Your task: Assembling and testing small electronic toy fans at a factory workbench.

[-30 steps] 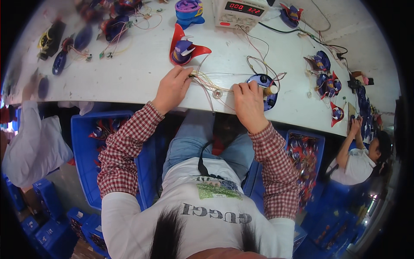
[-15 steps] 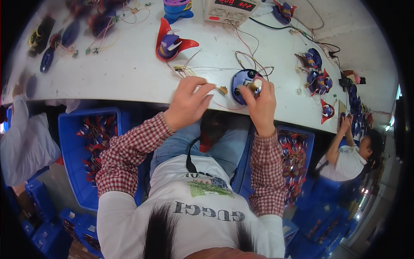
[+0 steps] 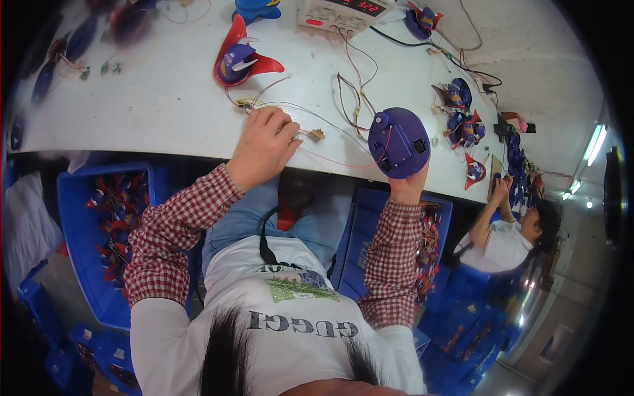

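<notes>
1. Bin (image 3: pixel 78 224): far left of the base (image 3: pixel 398 143), below the bench (image 3: pixel 165 119). It contains toy parts (image 3: pixel 119 224).

2. Figure (image 3: pixel 232 64): on the bench, left of the base and farther from the person.

3. Left hand (image 3: pixel 265 142): left of the base, over the wires (image 3: pixel 304 132). Fingers are bent, tips close together; whether they pinch a wire cannot be told. Its position relative to the figure is little changed.

4. Brown part (image 3: pixel 317 134): between left hand and base, at the wires' end.

5. Supply (image 3: pixel 343 18): beyond the base, slightly left. Its leads (image 3: pixel 358 92) run toward the base.

6. Base: raised at the bench's near edge. Half a second ago its open side faced up; it is now turned over, recessed face showing. Judgement: this face is now accessible, the open side is not.

7. Right hand (image 3: pixel 413 181): at the base's lower edge, holding it from behind; fingers hidden.

8. Other figures (image 3: pixel 464 129): right of the base.
</notes>
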### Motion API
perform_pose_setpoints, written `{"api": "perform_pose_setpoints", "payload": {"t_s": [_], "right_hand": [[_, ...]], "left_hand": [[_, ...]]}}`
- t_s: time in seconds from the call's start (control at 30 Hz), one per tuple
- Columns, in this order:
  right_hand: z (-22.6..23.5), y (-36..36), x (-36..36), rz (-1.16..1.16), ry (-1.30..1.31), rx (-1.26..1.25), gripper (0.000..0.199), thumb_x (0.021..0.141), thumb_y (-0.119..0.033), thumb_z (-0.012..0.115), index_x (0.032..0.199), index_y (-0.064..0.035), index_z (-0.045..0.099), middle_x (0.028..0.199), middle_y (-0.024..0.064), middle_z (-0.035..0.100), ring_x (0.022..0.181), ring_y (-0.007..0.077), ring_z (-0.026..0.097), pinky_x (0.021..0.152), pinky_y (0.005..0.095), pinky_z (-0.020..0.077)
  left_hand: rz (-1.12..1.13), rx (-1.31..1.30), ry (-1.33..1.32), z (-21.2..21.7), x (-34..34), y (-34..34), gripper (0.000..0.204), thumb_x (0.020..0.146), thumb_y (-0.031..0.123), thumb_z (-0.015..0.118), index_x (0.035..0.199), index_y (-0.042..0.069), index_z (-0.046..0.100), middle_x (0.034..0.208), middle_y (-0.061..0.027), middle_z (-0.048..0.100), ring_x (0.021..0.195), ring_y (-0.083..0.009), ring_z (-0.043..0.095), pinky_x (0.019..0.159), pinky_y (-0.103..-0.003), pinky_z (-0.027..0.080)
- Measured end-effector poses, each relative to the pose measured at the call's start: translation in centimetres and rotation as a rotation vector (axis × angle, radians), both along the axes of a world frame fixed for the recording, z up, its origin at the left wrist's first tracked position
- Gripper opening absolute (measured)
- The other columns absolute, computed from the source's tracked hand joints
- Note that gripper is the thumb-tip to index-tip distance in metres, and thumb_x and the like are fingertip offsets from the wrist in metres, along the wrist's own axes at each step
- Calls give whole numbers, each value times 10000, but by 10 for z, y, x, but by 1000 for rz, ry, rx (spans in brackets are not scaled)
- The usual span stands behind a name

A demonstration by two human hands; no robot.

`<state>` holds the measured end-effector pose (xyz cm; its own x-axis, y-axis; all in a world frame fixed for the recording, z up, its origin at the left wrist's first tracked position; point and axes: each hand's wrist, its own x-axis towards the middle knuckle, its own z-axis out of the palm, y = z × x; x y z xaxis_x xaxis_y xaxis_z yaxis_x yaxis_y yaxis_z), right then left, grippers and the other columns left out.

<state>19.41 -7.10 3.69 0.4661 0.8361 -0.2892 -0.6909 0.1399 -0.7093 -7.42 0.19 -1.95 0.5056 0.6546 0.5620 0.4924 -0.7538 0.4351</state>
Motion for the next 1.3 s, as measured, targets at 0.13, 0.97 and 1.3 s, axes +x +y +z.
{"api": "perform_pose_setpoints", "payload": {"t_s": [0.13,0.97,1.3], "right_hand": [[0,-1,5,76,70,127,227,909,-201,535,1076,-53,579,1055,73,660,996,169,618,880,337,514],[34,2,-19,-20,-367,221,155,916,-170,517,971,-39,578,894,54,584,529,53,439,462,153,345],[26,-2,-20,20,-528,180,191,928,-180,477,1020,-42,571,954,50,572,564,38,407,513,148,352]], "left_hand": [[10,-101,71,0,-3,-1,217,800,156,650,982,51,598,1020,-79,535,1024,-248,484,935,-362,355],[-606,-993,-169,21,68,11,342,838,299,647,996,-4,662,964,-124,648,793,-195,566,706,-274,446],[-782,-1156,-488,43,38,25,280,858,290,614,917,34,713,686,-62,640,576,-125,495,521,-221,414]]}}
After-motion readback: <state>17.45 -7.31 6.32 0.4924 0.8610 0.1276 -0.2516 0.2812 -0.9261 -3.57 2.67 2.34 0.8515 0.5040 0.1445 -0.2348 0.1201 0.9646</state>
